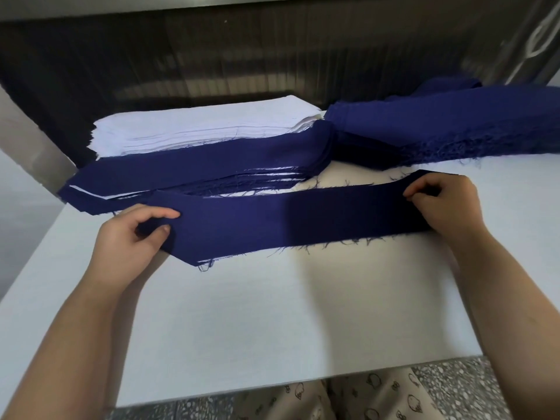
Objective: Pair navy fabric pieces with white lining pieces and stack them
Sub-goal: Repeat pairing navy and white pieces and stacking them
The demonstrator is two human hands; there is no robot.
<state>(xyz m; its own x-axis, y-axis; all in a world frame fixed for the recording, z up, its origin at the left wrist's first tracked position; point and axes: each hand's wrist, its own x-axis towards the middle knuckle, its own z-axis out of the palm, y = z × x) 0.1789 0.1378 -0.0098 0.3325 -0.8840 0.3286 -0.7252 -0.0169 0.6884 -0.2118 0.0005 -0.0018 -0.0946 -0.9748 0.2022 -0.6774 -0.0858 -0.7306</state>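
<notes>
Listener: Hands first, please, starting from the left. What are we looking at?

Describer: We look down on a white table (272, 313). At near left, the left hand (133, 234) pinches the pointed left end of a long navy piece (288, 219), thumb on top and fingers curled beneath. The strip lies flat across the middle of the table, with frayed threads along both long edges. A thin white sliver shows along its near left edge, so we judge that a lining piece sits under it. At the right end, the right hand (442, 201) grips the strip too, fingertips bent down onto the cloth.

Listener: And farther away?

Describer: At far left sits a paired stack (197, 171), navy on top with white edges peeking out between layers. The far left corner of the held strip lies just beside it. Behind that is a white lining stack (206, 122). At far right is a loose, very frayed navy pile (439, 125), whose left end meets the paired stack.

Listener: Which step are we at?

Describer: We judge this to be aligning: both ends are held while the navy is squared over its lining. Next, we think, both hands must lift the pair together with edges matched and carry it far and left onto the paired stack, point over point. The cloth is limp and the layers could slip apart, so an even hold at both ends matters. With two supply piles this full, the task looks well short of done.
</notes>
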